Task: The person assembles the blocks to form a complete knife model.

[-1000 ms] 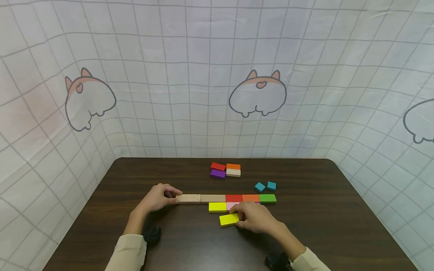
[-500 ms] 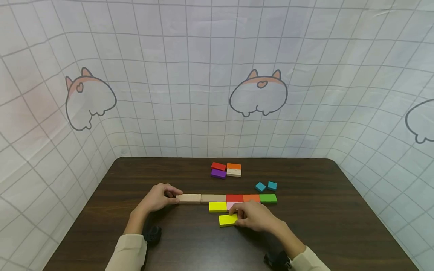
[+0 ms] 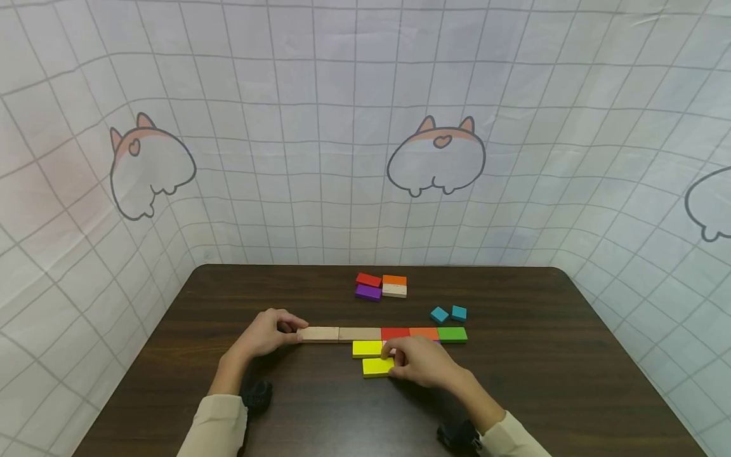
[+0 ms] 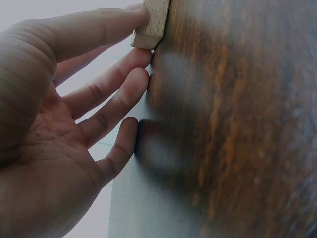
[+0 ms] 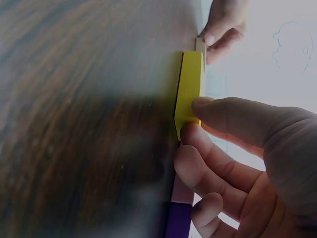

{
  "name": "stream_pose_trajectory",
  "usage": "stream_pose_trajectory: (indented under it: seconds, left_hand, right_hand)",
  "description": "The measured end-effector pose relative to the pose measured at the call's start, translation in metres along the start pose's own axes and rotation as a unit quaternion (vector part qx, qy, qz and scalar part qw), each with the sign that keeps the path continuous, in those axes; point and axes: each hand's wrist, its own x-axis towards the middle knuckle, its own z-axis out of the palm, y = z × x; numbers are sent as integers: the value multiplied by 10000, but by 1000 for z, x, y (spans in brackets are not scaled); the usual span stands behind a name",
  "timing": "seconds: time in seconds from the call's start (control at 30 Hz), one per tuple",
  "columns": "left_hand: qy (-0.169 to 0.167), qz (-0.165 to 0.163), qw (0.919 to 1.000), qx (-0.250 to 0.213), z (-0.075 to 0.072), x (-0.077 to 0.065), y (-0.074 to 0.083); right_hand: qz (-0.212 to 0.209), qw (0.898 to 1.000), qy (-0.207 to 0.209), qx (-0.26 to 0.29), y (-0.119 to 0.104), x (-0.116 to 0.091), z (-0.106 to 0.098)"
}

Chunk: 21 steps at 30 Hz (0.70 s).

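My right hand (image 3: 425, 363) pinches the right end of a yellow block (image 3: 377, 367) between thumb and fingers. It lies just in front of the second row, whose own yellow block (image 3: 367, 348) is beside a pink block (image 5: 182, 191) and a purple block (image 5: 178, 220), both partly hidden by the hand in the head view. My left hand (image 3: 267, 333) holds the left end of a plain wooden block (image 3: 320, 334) with thumb and fingertips; its lower fingers are on the table in the left wrist view. That block starts the back row, which continues with another wooden block (image 3: 360, 334).
Red (image 3: 395, 333), orange (image 3: 423, 333) and green (image 3: 452, 335) blocks end the back row. Behind it lie two small teal blocks (image 3: 439, 315). A group of red, purple (image 3: 368, 292), orange and wooden blocks sits farther back on the dark table (image 3: 240, 292).
My right hand has moved the yellow block slightly left and away from me, closer to the second row, and its tilt has straightened. The left hand keeps its place.
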Motion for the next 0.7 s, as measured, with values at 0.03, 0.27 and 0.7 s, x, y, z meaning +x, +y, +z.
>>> stream_pose_trajectory:
  seconds: [0.03,0.27,0.7]
  left_hand:
    - [1,1,10000,7,0,0,0]
    - [-26,45,10000,15,-1,0,0]
    - [-26,75,10000,-5,-1,0,0]
  right_hand:
    - [5,10000,5,8,-1,1,0]
    - [16,10000,43,-17,-5,6,2]
    - [-67,9999,130,-63,-12,14,5]
